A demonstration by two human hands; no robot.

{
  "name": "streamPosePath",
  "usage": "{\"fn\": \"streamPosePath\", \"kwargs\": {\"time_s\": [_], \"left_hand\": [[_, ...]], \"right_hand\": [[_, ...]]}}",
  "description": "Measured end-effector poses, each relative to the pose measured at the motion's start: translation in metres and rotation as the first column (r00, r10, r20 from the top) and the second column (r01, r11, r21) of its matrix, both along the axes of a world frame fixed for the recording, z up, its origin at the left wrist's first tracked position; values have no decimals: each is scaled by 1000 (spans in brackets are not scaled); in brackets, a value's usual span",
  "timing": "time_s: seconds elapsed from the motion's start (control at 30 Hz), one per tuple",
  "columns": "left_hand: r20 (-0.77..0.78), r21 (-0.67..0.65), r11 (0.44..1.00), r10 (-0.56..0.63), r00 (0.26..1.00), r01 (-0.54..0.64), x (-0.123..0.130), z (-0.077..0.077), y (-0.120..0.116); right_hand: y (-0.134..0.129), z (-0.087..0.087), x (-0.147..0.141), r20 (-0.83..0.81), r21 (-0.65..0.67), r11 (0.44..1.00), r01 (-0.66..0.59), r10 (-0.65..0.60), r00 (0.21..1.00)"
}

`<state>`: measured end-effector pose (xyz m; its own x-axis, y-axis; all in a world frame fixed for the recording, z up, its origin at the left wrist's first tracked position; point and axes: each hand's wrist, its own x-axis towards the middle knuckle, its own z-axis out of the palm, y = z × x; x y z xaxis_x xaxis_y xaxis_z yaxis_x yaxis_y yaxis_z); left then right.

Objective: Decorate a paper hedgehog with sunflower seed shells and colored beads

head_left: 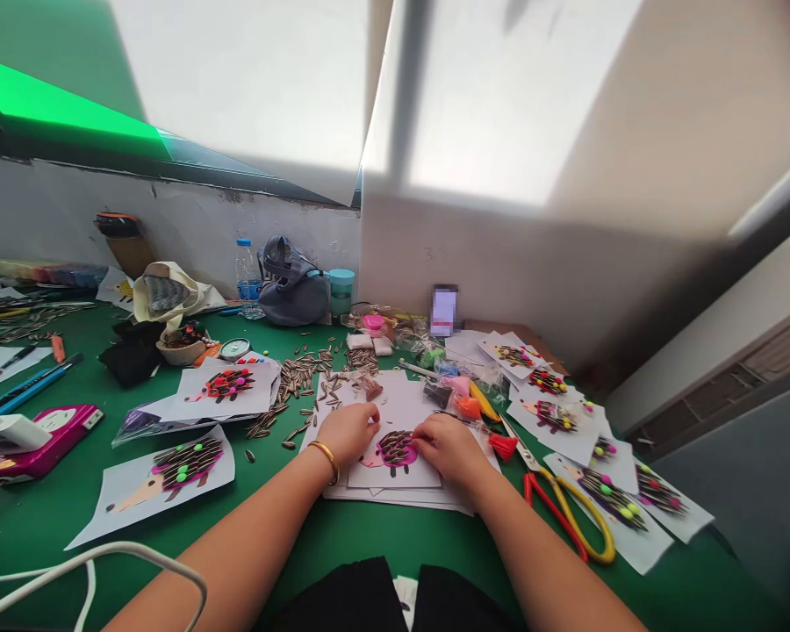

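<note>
A white sheet with a hedgehog picture (395, 449) lies in front of me on a stack of paper. Its pink body is partly covered with striped sunflower seeds. My left hand (348, 434) rests at the sheet's upper left, thumb and fingertips pinched together; whatever is between them is too small to make out. At the right edge of the pink body, my right hand (453, 449) has its fingers closed in a pinch, their tips hiding any held thing. Loose sunflower seeds (303, 373) are scattered beyond my left hand.
Finished-looking hedgehog cards lie left (188, 470) and right (553, 417). Scissors (566, 513) with red and yellow handles sit by my right forearm. Bagged coloured clay (464, 395), a water bottle (247, 279), a phone (443, 312) and a white cable (138, 551) surround the work.
</note>
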<state>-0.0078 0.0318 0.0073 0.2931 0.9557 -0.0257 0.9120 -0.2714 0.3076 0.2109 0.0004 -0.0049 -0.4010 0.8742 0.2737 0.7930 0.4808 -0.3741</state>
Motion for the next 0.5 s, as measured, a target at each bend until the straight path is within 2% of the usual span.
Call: {"fn": "streamPosePath", "kwargs": {"time_s": [0.5], "left_hand": [[-12,39,999,-17,1000,18,-2,-5,2]], "right_hand": [[1,-4,-1,-38,-6,1000,-25,25,999]]}}
